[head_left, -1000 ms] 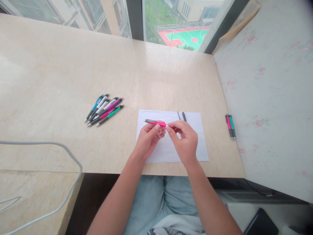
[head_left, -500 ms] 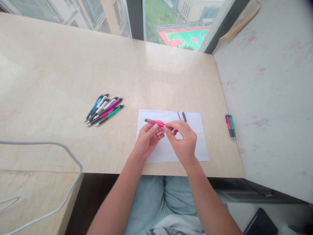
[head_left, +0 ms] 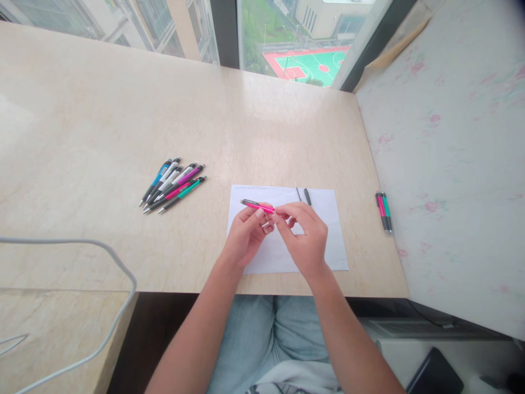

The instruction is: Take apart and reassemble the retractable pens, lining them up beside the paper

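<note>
My left hand (head_left: 248,234) holds a pink pen barrel (head_left: 262,207) with a black clip end, tilted slightly down to the right above a white sheet of paper (head_left: 315,246). The fingertips of my right hand (head_left: 304,232) are pinched together at the barrel's right end. Whatever small part they grip is hidden by the fingers. Behind my right hand, a thin dark refill (head_left: 298,193) and a black pen grip (head_left: 307,196) lie on the paper, apart from each other.
Several click pens (head_left: 174,186) in mixed colours lie in a loose pile on the left of the beige tabletop (head_left: 102,137). A pink pen (head_left: 381,212) and a green pen (head_left: 386,212) rest side by side against the papered wall. A pale cable (head_left: 118,260) loops at lower left.
The view has shifted very slightly. Both hands keep the same hold around the pink barrel, and the things on the table have not moved.
</note>
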The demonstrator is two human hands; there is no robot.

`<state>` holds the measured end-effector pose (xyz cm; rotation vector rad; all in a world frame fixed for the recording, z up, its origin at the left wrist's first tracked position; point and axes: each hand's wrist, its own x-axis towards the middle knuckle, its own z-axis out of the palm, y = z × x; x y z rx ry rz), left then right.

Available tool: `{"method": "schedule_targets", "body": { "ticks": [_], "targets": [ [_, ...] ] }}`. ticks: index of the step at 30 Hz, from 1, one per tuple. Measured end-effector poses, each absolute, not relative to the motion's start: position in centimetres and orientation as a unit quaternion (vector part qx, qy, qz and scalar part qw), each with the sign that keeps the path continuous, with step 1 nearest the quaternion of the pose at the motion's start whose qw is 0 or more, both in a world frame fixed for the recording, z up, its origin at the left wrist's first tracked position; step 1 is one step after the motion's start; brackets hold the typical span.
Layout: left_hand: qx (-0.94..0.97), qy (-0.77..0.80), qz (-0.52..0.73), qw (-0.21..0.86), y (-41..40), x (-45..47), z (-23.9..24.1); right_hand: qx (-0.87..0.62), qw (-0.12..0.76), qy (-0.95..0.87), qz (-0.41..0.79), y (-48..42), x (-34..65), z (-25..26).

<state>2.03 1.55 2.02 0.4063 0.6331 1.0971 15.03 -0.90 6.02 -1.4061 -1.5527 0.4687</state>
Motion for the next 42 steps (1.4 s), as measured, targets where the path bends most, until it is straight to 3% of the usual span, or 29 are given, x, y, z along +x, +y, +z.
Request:
{"method": "schedule_targets", "body": {
  "ticks": [9, 17, 24, 42],
  "targets": [
    [0.121, 0.264, 0.522, 0.802, 1.9, 1.6, 2.4, -0.602, 0.466, -0.626, 0.168, -1.1, 16.0, 5.4],
    [0.146, 0.279, 0.526, 0.79, 1.8, 1.7, 2.5, -0.754, 0.288, -0.587, 0.06, -1.3, 22.0, 2.2],
    [0.166, 0.343, 0.509, 0.772, 2.0, 2.0, 2.0, -0.794, 0.159, -0.582, 0.075, -1.5, 20.7, 2.3],
    [0.21, 0.353, 0.501, 0.762, 2.0, 2.2, 1.5, -0.761, 0.149, -0.62, 0.118, -0.4, 19.7, 1.9]
  ]
}}
